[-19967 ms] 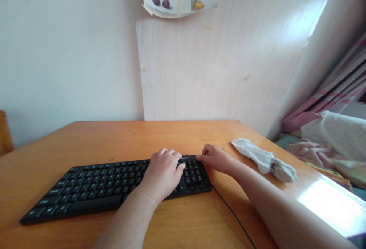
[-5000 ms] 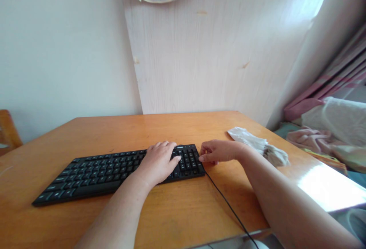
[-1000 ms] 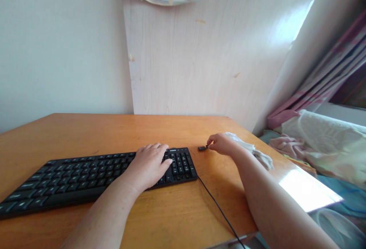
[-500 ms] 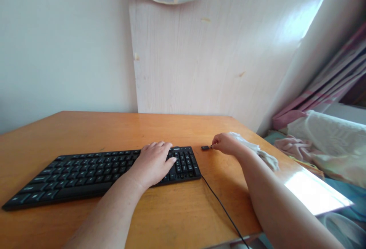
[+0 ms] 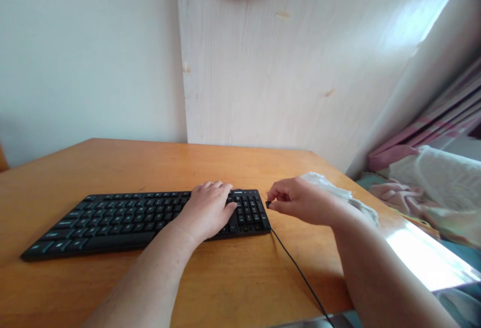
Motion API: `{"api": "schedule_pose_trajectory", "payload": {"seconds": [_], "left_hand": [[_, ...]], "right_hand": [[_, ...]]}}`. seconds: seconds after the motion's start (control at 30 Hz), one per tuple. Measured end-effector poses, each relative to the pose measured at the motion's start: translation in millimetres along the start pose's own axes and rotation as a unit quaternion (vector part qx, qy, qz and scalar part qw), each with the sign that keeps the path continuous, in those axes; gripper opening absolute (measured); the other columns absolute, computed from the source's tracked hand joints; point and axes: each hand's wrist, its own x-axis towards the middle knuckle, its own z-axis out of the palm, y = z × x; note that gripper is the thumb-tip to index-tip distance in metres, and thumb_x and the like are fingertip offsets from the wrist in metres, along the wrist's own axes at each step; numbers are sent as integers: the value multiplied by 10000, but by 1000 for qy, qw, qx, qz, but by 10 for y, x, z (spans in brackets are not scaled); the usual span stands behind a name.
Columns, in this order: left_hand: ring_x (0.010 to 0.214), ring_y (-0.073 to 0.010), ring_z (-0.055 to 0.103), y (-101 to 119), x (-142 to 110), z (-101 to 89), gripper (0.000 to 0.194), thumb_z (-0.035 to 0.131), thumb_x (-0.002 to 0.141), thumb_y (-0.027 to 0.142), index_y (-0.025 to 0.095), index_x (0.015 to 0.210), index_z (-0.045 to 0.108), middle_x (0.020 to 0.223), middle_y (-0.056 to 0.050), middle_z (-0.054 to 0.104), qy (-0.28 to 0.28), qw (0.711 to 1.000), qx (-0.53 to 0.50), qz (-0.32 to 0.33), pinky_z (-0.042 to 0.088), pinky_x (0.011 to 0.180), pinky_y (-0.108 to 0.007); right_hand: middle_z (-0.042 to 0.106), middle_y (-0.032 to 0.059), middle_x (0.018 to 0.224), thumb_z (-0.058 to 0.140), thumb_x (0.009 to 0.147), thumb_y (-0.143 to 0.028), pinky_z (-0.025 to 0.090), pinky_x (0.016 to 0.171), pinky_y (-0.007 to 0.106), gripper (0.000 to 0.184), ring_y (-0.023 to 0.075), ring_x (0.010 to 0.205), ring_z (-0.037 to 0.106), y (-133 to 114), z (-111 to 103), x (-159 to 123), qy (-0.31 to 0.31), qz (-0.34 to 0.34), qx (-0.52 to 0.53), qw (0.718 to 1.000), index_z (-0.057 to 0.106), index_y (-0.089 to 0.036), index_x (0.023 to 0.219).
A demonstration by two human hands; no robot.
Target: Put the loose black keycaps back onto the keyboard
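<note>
A black keyboard (image 5: pixel 124 220) lies at a slant on the wooden desk. Across its right half rests my left hand (image 5: pixel 212 210), palm down, the thumb apart on the keys near the number pad and the other fingers reaching to the back edge. Just beyond the keyboard's right end, my right hand (image 5: pixel 291 197) pinches a small black piece (image 5: pixel 268 204) between thumb and fingertips. Most of that piece is hidden by the fingers, so its kind cannot be made out.
A black cable (image 5: pixel 300 273) runs from the keyboard's right end over the desk's (image 5: pixel 240 283) front edge. Crumpled whitish cloth (image 5: pixel 330 187) lies behind my right forearm. Bedding (image 5: pixel 443 182) and a pink curtain (image 5: pixel 424 122) are at the right. A wall stands behind the desk.
My right hand has moved left, closer to the keyboard, and has taken hold of the small black piece that lay on the desk. My left hand stays on the keyboard. The view has shifted slightly.
</note>
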Motion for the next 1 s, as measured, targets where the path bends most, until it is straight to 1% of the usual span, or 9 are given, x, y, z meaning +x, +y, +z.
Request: {"api": "schedule_pose_trajectory", "payload": {"seconds": [0.13, 0.3, 0.43, 0.7, 1.0], "left_hand": [[1102, -278, 550, 8, -2, 20, 315, 468, 915, 398, 232, 1163, 568, 1131, -93, 638, 0, 1000, 9, -1, 397, 951, -415], [1090, -278, 541, 22, -3, 46, 286, 488, 906, 385, 228, 1127, 579, 1115, -90, 632, 8, 1000, 13, 3, 387, 956, -419], [1090, -282, 538, 43, -13, 41, 263, 486, 908, 371, 223, 1102, 586, 1099, -92, 634, 7, 1000, 8, -2, 387, 956, -427], [1094, -283, 530, 64, -21, 32, 259, 480, 909, 355, 219, 1097, 595, 1108, -96, 631, 4, 1000, 11, -6, 376, 976, -441], [1122, -276, 512, 65, -31, 43, 244, 477, 911, 353, 220, 1083, 588, 1125, -97, 621, 10, 1000, 3, -6, 352, 994, -433]], "right_hand": [[683, -5, 729, 596, 789, -255, 357, 588, 240, 135, 140, 642, 557, -105, 82, -33, -32, -44, -14, 998, 708, -241, 862], [694, 8, 777, 589, 806, -272, 352, 613, 252, 134, 152, 685, 559, -162, 148, -30, -41, -77, -46, 995, 711, -243, 853], [696, 6, 795, 588, 817, -295, 346, 618, 262, 131, 158, 698, 563, -190, 180, -39, -44, -80, -66, 994, 703, -251, 864], [693, 5, 816, 590, 832, -316, 345, 634, 269, 136, 164, 722, 576, -159, 268, -28, -39, -84, -81, 992, 690, -256, 902], [692, 11, 849, 569, 854, -289, 343, 662, 267, 144, 165, 761, 588, -175, 291, -44, -46, -97, -87, 990, 677, -237, 934]]}}
